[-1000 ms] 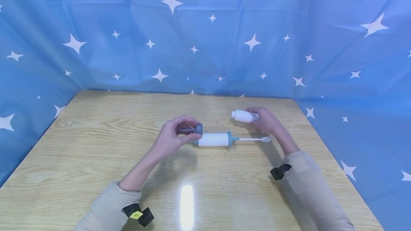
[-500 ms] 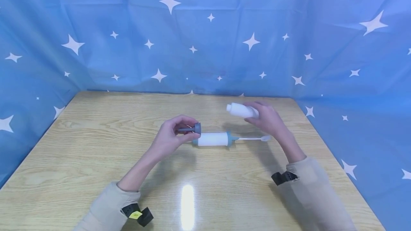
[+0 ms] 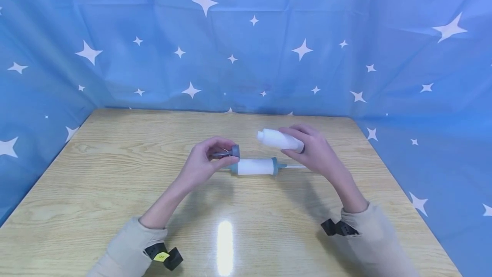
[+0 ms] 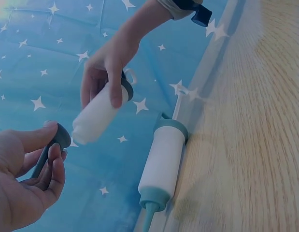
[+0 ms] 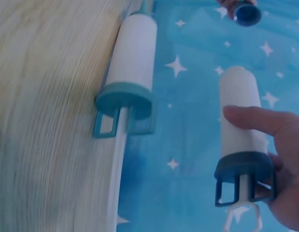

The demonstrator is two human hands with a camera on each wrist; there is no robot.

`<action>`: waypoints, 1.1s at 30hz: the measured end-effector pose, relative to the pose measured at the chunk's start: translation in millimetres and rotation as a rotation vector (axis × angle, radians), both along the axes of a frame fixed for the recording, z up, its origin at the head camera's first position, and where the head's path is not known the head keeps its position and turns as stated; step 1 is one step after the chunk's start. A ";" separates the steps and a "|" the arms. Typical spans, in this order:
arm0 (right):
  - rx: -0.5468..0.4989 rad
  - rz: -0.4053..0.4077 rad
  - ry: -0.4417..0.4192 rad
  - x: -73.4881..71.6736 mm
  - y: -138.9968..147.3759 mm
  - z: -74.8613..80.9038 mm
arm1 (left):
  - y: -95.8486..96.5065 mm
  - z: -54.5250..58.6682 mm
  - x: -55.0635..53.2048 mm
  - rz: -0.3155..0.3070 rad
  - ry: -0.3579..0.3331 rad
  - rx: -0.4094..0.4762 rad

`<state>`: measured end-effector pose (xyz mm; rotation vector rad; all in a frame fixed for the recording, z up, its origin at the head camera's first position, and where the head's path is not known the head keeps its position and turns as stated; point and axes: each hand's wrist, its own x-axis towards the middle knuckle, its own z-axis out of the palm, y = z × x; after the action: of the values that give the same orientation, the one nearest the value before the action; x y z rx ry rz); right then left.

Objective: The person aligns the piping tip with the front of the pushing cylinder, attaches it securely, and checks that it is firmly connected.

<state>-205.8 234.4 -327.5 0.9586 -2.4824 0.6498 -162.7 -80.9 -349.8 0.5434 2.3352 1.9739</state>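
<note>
My left hand [image 3: 201, 161] pinches a dark grey-blue nozzle cap [image 4: 62, 137] between thumb and fingers, its wide end facing right and its thin spout pointing back into the palm. My right hand [image 3: 313, 148] grips the white barrel of a piping syringe [image 5: 238, 94] above the table. In the right wrist view this syringe has a dark grey-blue end collar and a white ring handle. Its narrower white end points left, a short gap from the cap. Below both hands, a second piping syringe [image 3: 255, 167] with teal ends lies on the table, its plunger rod extended rightward.
The wood-grain table [image 3: 115, 174] is bounded at the back and sides by a blue curtain [image 3: 246, 54] with white stars. A bright light reflection lies near the front. Black wrist cameras sit on both sleeves.
My right hand has lifted the white-barrelled syringe and carried it left toward the nozzle cap, partly covering the teal syringe's plunger. My left hand has barely moved.
</note>
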 end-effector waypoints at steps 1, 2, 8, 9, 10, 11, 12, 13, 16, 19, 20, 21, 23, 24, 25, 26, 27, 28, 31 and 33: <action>-0.002 0.015 0.007 2.3 -1.2 0.6 | -0.3 -0.2 -0.3 0.001 0.002 0.000; -0.003 0.031 0.014 4.6 -2.5 1.3 | -0.6 -0.2 -0.5 0.001 0.003 0.002; -0.014 0.120 0.056 15.3 -10.9 4.5 | -1.1 0.4 -0.2 -0.002 0.015 0.008; -0.016 0.134 0.061 16.6 -12.0 4.6 | -1.0 0.5 0.0 -0.003 0.015 0.009; -0.014 0.146 0.069 17.8 -12.8 4.8 | -0.8 0.6 0.1 -0.005 0.015 0.012; -0.009 0.156 0.077 18.9 -13.6 4.7 | -0.5 0.7 0.4 -0.007 0.013 0.014; -0.004 0.164 0.083 20.0 -14.3 4.8 | -0.4 0.8 0.6 -0.007 0.014 0.015; -0.001 0.171 0.086 20.9 -15.0 5.1 | -0.3 1.0 0.7 -0.008 0.015 0.016; 0.009 0.189 0.095 23.0 -17.1 5.9 | 0.1 1.5 1.3 -0.011 0.016 0.019; 0.008 0.208 0.100 24.5 -20.0 6.8 | 0.8 2.4 1.8 -0.016 0.016 0.021; 0.008 0.214 0.102 24.7 -20.8 6.6 | 1.2 2.6 2.2 -0.017 0.015 0.022; 0.008 0.218 0.104 25.3 -21.8 6.5 | 1.7 2.8 2.4 -0.020 0.016 0.021; 0.007 0.226 0.104 26.2 -23.9 6.3 | 2.6 3.2 2.9 -0.031 0.015 0.028; 0.008 0.227 0.102 26.8 -24.8 6.2 | 3.2 3.5 3.3 -0.035 0.015 0.030; 0.009 0.230 0.100 27.4 -25.7 6.1 | 3.5 3.5 3.6 -0.040 0.017 0.034; 0.007 0.233 0.094 28.0 -26.6 5.9 | 3.9 3.3 3.9 -0.047 0.018 0.039; 0.005 0.235 0.089 28.7 -27.5 6.0 | 4.3 3.2 4.1 -0.053 0.018 0.044; 0.003 0.236 0.083 29.3 -28.2 6.1 | 4.5 3.3 4.4 -0.056 0.017 0.048; -0.003 0.235 0.066 30.8 -29.9 6.3 | 5.3 3.2 5.2 -0.061 0.013 0.054; -0.005 0.235 0.065 31.3 -30.4 5.9 | 5.7 3.4 5.5 -0.062 0.007 0.058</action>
<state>-174.5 204.0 -321.6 1.2609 -2.3308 0.6858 -157.2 -75.2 -346.4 0.6190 2.2423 2.0209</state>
